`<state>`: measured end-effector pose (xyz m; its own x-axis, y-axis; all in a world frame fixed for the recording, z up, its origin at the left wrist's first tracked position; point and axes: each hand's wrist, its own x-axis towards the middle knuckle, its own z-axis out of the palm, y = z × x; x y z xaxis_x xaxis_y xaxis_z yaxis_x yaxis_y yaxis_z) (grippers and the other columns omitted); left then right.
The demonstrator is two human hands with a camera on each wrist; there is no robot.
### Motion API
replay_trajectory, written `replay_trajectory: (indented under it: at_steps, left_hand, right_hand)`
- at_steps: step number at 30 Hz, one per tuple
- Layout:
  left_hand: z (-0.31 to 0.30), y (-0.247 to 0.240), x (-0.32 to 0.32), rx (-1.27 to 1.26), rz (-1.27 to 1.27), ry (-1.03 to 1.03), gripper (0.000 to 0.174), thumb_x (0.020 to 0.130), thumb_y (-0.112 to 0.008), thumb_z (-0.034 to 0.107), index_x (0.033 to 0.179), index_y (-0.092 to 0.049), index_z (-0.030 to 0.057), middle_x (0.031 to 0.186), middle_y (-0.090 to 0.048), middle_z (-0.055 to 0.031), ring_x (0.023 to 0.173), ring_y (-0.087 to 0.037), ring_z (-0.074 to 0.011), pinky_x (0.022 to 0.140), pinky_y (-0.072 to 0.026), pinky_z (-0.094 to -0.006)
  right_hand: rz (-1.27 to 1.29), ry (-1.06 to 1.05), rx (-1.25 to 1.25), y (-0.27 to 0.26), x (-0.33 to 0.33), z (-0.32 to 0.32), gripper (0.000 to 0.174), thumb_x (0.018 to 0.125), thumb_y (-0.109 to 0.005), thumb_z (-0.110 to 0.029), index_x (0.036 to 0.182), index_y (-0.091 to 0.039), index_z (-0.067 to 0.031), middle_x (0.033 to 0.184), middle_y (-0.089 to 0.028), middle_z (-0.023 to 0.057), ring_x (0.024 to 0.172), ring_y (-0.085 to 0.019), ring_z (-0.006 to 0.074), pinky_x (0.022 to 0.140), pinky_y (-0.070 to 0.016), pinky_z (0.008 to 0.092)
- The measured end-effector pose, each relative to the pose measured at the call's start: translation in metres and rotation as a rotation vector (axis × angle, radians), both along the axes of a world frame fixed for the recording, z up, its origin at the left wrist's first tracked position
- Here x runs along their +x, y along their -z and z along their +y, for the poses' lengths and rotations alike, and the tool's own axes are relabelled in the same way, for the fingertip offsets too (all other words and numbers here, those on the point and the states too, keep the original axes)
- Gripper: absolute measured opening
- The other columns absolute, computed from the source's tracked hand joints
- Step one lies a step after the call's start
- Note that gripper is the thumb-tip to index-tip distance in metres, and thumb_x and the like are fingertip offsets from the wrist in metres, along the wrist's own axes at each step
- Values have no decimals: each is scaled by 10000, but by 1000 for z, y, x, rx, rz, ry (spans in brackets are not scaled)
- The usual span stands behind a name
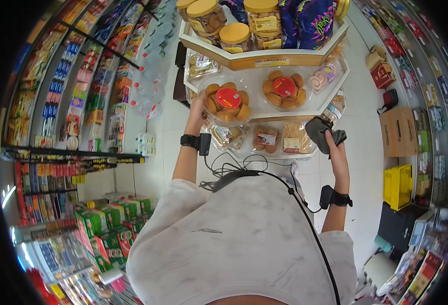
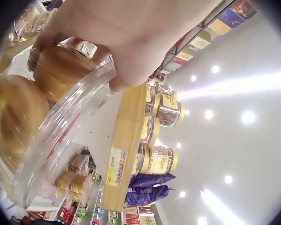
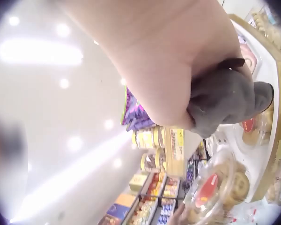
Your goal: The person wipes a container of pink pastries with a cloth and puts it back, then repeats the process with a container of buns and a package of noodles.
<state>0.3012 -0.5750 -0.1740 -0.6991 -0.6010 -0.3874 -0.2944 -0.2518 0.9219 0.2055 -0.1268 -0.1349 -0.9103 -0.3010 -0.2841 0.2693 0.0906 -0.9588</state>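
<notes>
The left hand grips the left edge of a round clear container of brown buns with a red label, at the middle shelf. In the left wrist view the thumb of the hand lies on the clear lid's rim, the fingers at its far side. A dark grey cloth is bunched in the right hand, right of the shelf's front edge. The right wrist view shows that cloth pinched by the hand. A second bun container sits on the shelf to the right.
Yellow-lidded jars and purple bags stand on the upper tier. Packaged foods lie on the lower tier. Store shelves line both sides; a cardboard box and a yellow basket stand at the right.
</notes>
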Motion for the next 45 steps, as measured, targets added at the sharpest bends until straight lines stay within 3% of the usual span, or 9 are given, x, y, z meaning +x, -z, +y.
replay_trajectory:
  at_steps: [9, 13, 15, 18, 21, 28, 32, 36, 45]
  left_hand:
    - [-97, 85, -51, 210, 6, 167, 602, 874, -604, 503, 1338, -519, 130, 1231, -599, -69, 1086, -600, -247, 889, -496, -437]
    - [-97, 81, -66, -57, 63, 170, 615, 846, -659, 440, 1306, -535, 51, 1193, -617, -91, 1038, -605, -231, 866, -496, -413]
    - [-123, 149, -90, -408, 10, 55, 668, 791, -722, 383, 1226, -531, -86, 1072, -644, -185, 959, -634, -252, 819, -505, -363]
    - [-102, 127, -89, -539, -94, -51, 771, 761, -728, 339, 1243, -462, -200, 1070, -629, -313, 998, -636, -339, 861, -497, -359]
    - [-120, 165, -97, -686, -33, -65, 702, 777, -736, 351, 1236, -489, -120, 1054, -641, -220, 881, -651, -279, 748, -520, -345]
    - [-87, 99, -27, 36, -3, -11, 506, 844, -695, 283, 1173, -541, -70, 1091, -582, -161, 910, -630, -254, 714, -548, -318]
    - [-70, 106, -18, 119, 174, 35, 575, 860, -696, 217, 1254, -415, -92, 1114, -555, -205, 922, -643, -275, 747, -585, -329]
    - [-38, 79, -24, -18, 78, -127, 354, 868, -669, 120, 1127, -552, -91, 1070, -595, -157, 918, -640, -227, 795, -586, -317]
    - [-43, 81, -26, 96, 177, 33, 258, 853, -614, 79, 1025, -574, -110, 1049, -581, -161, 984, -616, -265, 849, -577, -349]
  right_hand:
    - [-90, 130, 157, -7, 115, -33, 441, 977, -578, -365, 1206, -592, 11, 1060, -630, 46, 994, -554, 116, 888, -427, 248]
    - [-110, 180, 193, -10, 129, -39, 432, 969, -591, -362, 1197, -595, 4, 1075, -626, 48, 1003, -557, 119, 897, -427, 248]
    - [-115, 180, 191, -5, 125, -38, 430, 962, -603, -357, 1195, -591, 5, 1085, -628, 53, 1008, -565, 122, 897, -432, 250]
    - [-148, 219, 17, 7, 110, -39, 424, 945, -634, -333, 1187, -586, 11, 1102, -638, 66, 1024, -585, 129, 894, -447, 253]
    - [-184, 204, -125, 18, 78, -43, 424, 928, -661, -307, 1183, -579, 21, 1121, -642, 74, 1041, -599, 134, 902, -455, 255]
    - [-37, 225, -196, 90, -53, -54, 399, 857, -726, -246, 1127, -621, 28, 1007, -676, 72, 884, -652, 155, 773, -521, 290]
    - [-26, 182, 40, 148, -126, -69, 467, 791, -762, -291, 1048, -641, 80, 965, -684, 93, 856, -646, 168, 750, -505, 277]
    - [-89, 57, 180, 162, -149, -93, 296, 835, -719, -237, 969, -654, 18, 861, -683, 75, 727, -657, 165, 658, -510, 280]
    - [-172, 83, -122, 166, -152, -106, 199, 812, -686, -138, 910, -634, 27, 812, -662, 87, 671, -648, 186, 582, -512, 304]
